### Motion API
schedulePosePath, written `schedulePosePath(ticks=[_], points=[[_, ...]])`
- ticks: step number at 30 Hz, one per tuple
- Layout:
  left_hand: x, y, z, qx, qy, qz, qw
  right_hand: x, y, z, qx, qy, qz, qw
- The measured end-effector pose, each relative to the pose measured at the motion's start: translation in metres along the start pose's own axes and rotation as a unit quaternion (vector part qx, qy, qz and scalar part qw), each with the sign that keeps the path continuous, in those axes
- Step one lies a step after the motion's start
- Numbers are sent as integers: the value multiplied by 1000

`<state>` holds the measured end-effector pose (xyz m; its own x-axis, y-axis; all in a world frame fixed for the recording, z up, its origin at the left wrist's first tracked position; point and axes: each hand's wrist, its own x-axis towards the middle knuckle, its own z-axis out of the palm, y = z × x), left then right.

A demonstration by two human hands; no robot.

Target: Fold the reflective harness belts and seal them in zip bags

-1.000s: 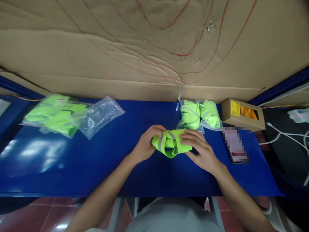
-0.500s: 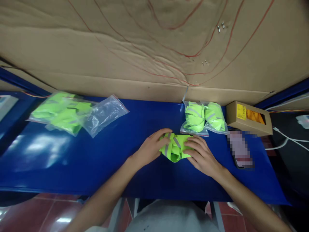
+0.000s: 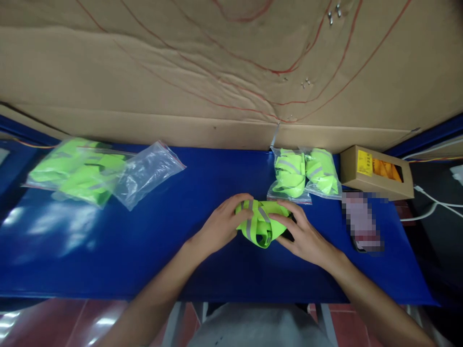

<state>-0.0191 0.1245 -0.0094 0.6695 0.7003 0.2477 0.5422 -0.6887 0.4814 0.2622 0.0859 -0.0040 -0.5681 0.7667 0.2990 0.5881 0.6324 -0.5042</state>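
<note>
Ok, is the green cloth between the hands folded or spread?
Folded: the green cloth is a compact bundle, its bands overlapping, held between the left hand and right hand.

The strap bundle (image 3: pixel 257 224) was matt cloth, the flat bag (image 3: pixel 146 174) glossy plastic, the tabletop (image 3: pixel 144 236) shiny, the backboard (image 3: pixel 159 96) cardboard.

Strap bundle (image 3: pixel 261 219): neon yel-grn w/ gry stripes. Tabletop (image 3: pixel 119 246): blue. Box (image 3: pixel 378 186): brn, yel label (image 3: pixel 364 163).

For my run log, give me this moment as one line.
left hand: holds bundle | right hand: holds same bundle | two bagged bundles: beyond right hand, beside box
</note>
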Motion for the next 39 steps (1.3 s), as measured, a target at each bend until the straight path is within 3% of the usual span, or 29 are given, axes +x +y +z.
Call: schedulePosePath(ticks=[6, 21, 28, 36, 39], points=[[3, 2, -9, -5, -12, -18, 1000, 2, 2, -9, 1, -25, -12, 1000], [5, 11, -16, -63, -62, -75, 993, 0, -2, -18, 106, 92, 28, 990], [5, 12, -22, -131, -82, -74, 985, -6, -1, -16, 184, 189, 175, 949], [-5, 9, -27, -136, -132, -81, 978, 3, 1, -20, 238, 235, 308, 891], [-1, 14, -28, -133, -92, -97, 982, 2, 5, -19, 255, 247, 327, 876]])
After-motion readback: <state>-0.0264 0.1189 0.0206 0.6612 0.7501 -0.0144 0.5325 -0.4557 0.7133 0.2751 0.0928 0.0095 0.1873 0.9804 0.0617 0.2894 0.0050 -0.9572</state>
